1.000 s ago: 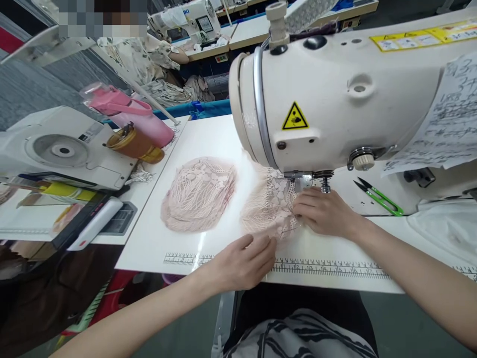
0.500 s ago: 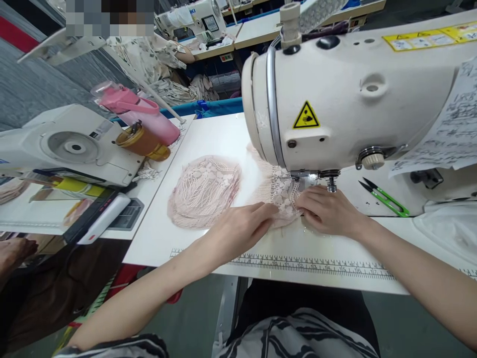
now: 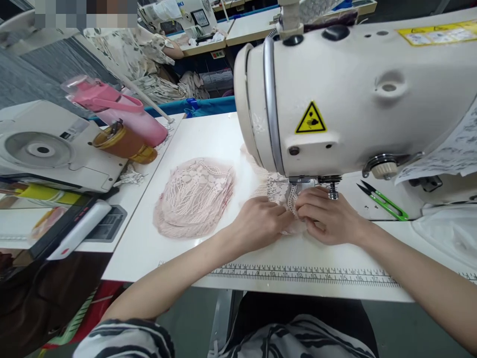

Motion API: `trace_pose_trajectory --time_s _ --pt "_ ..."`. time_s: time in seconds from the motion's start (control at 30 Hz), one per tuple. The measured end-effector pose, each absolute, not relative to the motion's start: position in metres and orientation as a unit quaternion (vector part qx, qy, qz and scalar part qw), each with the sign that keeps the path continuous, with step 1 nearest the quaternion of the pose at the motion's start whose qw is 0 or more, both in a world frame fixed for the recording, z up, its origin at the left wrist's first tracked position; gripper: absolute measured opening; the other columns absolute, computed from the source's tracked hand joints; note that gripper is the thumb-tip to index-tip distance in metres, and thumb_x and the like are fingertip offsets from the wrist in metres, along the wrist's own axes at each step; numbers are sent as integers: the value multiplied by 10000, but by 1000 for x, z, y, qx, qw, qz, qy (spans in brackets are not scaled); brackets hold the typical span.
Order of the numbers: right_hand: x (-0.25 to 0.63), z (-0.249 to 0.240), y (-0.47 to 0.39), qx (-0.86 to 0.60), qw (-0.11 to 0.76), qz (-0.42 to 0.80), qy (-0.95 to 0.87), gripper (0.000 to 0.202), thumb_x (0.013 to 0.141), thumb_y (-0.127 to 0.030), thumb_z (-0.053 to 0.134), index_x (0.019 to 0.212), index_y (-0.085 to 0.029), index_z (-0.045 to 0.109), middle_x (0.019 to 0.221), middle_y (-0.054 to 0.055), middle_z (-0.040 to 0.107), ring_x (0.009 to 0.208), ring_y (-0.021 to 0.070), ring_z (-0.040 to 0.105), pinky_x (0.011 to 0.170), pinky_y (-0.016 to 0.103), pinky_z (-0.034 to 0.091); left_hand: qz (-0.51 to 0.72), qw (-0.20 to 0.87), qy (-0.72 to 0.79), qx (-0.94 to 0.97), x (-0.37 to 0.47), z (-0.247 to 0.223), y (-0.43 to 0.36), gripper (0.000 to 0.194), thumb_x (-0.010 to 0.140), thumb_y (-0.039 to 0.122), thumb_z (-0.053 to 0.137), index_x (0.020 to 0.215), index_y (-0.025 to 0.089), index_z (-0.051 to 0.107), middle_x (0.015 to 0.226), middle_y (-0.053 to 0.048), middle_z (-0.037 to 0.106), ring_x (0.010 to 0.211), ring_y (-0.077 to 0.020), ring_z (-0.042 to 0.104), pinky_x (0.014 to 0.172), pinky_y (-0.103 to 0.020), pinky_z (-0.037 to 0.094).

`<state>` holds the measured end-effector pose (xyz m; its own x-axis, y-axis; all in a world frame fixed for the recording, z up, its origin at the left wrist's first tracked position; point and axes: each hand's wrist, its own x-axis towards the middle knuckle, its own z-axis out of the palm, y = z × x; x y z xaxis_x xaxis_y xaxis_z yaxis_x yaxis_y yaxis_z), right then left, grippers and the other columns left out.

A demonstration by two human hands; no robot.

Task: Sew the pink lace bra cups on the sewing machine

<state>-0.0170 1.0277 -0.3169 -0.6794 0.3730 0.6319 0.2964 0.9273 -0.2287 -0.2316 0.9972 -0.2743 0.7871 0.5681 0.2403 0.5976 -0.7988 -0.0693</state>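
A pale pink lace piece [image 3: 274,189] lies under the head of a white sewing machine [image 3: 343,99], partly hidden by it and by my hands. My left hand [image 3: 263,221] is closed on the lace's near edge, fingers bent. Beside it, my right hand [image 3: 328,214] pinches the same lace just below the needle area, its fingers curled together. To the left, a rounded stack of pink lace pieces [image 3: 196,199] rests on the white table, touched by neither hand.
Green-handled snips [image 3: 385,201] lie right of my right hand. A brown cup [image 3: 124,141] and pink bottle [image 3: 122,109] stand at the left, near another machine [image 3: 48,144]. A printed ruler [image 3: 298,274] runs along the table's front edge. Another person [image 3: 126,54] is beyond.
My left hand has moved right along the lace, closer to my right hand. The view has shifted slightly, so the stack and the bottle appear further left.
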Motion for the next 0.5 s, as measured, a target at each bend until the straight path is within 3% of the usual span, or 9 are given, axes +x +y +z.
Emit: trace_pose_trajectory --time_s 0.13,0.23,0.4,0.5 --pt "-17 -316 1030 -190 293 103 -931 272 721 -70 403 940 -180 522 1045 66 626 1014 206 535 680 310 413 -153 139 -282 -937 -231 -285 999 250 871 22 454 714 178 570 511 50 495 455 -106 418 480 -269 276" --pt "-18 -319 1031 -196 266 109 -938 222 792 -87 433 968 -184 528 1107 82 610 1090 227 514 810 368 450 -177 128 -290 -932 -234 -290 997 216 908 82 504 723 173 571 508 54 482 456 -100 407 478 -269 264" --pt "-15 -326 1032 -190 231 73 -952 172 942 -150 450 930 -234 599 1000 25 654 976 177 566 857 375 478 -194 119 -306 -924 -236 -293 995 256 927 123 536 677 175 545 517 48 489 461 -99 397 470 -270 271" --pt "-12 -329 1029 -216 223 78 -947 206 969 -190 455 922 -249 647 931 17 674 906 160 596 819 336 510 -208 142 -305 -918 -238 -295 997 249 921 114 541 680 177 551 614 23 603 549 -111 525 525 -267 373"
